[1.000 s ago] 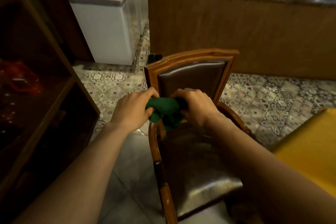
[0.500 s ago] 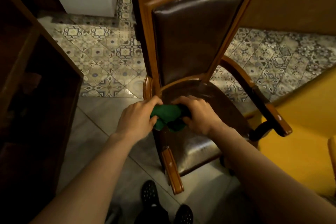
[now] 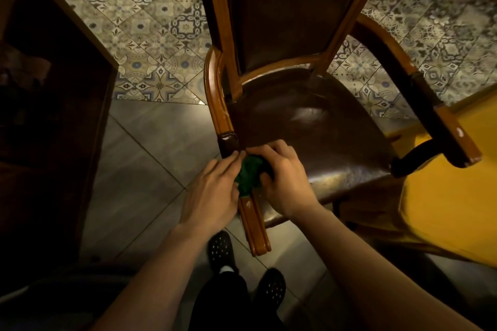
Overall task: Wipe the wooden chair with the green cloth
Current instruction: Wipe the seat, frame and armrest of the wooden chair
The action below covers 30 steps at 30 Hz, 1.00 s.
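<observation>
Head view: we look down at our two hands bunching a green cloth against the chair, at its left armrest. Our left hand and right hand both grip the cloth. Black shoes stand on the tiled floor below.

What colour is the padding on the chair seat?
Dark brown and glossy, like leather; the seat shows clearly in the head view, framed by lighter wood.
</observation>
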Each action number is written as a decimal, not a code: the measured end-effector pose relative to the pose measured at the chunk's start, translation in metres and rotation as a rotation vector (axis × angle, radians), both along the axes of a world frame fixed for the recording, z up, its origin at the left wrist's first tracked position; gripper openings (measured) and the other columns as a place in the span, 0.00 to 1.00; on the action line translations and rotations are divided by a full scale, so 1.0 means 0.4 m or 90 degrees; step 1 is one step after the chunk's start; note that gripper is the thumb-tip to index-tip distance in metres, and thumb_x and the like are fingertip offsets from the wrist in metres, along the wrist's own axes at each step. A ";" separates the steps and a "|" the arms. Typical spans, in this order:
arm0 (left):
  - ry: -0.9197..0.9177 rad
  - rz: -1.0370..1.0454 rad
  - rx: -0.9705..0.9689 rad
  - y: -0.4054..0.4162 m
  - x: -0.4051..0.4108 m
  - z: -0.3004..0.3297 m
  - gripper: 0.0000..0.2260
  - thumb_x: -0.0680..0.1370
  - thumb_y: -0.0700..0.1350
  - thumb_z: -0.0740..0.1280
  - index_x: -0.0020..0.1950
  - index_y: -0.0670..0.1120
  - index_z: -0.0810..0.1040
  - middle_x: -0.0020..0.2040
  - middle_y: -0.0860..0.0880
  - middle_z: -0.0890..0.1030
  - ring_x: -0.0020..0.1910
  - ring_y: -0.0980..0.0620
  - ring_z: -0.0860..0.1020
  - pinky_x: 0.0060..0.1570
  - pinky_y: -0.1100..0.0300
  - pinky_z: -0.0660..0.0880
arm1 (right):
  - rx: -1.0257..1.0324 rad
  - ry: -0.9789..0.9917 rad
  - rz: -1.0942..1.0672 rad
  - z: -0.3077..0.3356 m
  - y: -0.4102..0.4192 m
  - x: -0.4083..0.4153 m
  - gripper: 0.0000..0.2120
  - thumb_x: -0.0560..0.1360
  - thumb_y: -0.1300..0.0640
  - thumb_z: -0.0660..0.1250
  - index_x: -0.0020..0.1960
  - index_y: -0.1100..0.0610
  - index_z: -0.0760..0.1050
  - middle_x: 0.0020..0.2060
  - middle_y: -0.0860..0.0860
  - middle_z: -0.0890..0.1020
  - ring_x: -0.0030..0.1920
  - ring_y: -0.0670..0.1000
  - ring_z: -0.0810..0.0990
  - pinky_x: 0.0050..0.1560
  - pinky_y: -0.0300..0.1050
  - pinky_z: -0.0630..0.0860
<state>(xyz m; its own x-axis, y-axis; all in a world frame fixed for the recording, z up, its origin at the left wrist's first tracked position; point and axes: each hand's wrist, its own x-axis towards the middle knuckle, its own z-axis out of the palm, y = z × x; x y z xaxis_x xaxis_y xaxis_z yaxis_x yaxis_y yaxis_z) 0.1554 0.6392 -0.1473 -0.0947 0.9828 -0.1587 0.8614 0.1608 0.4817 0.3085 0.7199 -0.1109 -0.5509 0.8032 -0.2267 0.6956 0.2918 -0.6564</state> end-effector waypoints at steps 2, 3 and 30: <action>-0.017 -0.007 -0.008 0.011 -0.024 0.005 0.27 0.78 0.46 0.60 0.78 0.52 0.65 0.76 0.53 0.70 0.72 0.52 0.64 0.70 0.52 0.65 | 0.038 0.019 0.017 -0.009 -0.013 -0.002 0.26 0.73 0.67 0.64 0.69 0.52 0.73 0.65 0.54 0.71 0.63 0.54 0.68 0.61 0.52 0.75; -0.037 0.003 -0.007 0.023 -0.041 0.012 0.27 0.77 0.46 0.57 0.77 0.52 0.67 0.76 0.53 0.70 0.74 0.54 0.62 0.72 0.53 0.60 | 0.052 0.028 0.031 -0.013 -0.022 -0.001 0.25 0.74 0.66 0.64 0.70 0.53 0.72 0.68 0.54 0.70 0.65 0.55 0.68 0.62 0.53 0.75; 0.023 -0.157 0.032 0.104 -0.053 -0.122 0.26 0.85 0.51 0.47 0.83 0.49 0.47 0.83 0.53 0.45 0.80 0.57 0.36 0.77 0.56 0.34 | 0.195 -0.082 0.119 -0.100 -0.200 0.083 0.22 0.72 0.51 0.69 0.64 0.54 0.78 0.57 0.53 0.82 0.50 0.57 0.79 0.39 0.55 0.82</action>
